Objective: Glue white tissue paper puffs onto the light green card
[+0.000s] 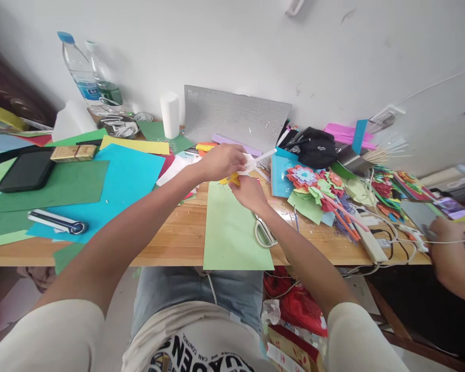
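Note:
Both my hands are close together over the back of a light green paper sheet (232, 227). My left hand (225, 160) is closed, with its fingertips at a translucent white stick (264, 157) that slants up to the right. Just below it, my right hand (251, 195) is closed around a small yellow object (232, 179), mostly covered by the fingers, so its kind is unclear. White scraps lie behind the fingers. White-handled scissors (265, 231) rest by the sheet's right edge, under my right forearm.
Blue paper (134, 175), a phone (26, 169) and a stapler-like tool (58, 221) lie left. A grey cutting mat (236, 116) leans on the wall. Paper flowers (304, 176) and a power strip (366, 237) are right. Another person's hand (449, 243) is far right.

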Tool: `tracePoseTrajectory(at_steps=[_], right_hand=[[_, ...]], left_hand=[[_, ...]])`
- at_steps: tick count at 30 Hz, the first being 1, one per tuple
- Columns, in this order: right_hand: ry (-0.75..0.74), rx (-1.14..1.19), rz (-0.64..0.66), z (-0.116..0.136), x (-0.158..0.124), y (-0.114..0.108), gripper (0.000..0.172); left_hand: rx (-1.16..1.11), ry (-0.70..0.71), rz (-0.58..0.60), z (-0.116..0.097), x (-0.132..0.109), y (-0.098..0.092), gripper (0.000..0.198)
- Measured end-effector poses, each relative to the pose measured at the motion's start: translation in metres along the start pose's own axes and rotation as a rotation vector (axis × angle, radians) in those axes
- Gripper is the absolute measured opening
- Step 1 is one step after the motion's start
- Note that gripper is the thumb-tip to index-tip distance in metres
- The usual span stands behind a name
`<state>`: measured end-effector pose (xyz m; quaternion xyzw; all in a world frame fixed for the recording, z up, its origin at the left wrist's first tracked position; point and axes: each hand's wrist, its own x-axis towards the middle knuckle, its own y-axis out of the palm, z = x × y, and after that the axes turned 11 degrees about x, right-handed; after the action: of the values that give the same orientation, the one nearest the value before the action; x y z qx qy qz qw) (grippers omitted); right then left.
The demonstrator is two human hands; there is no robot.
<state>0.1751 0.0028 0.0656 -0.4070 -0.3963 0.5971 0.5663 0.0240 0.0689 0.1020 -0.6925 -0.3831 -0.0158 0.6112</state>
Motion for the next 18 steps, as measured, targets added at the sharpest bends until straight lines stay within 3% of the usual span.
tracePoseTrajectory(at_steps=[18], right_hand=[[-0.003,0.006,0.008,0.001,-0.005,-0.009,0.033]], left_hand=[[0.007,-0.009,-0.008,-0.013,0.003,-0.009,0.02]])
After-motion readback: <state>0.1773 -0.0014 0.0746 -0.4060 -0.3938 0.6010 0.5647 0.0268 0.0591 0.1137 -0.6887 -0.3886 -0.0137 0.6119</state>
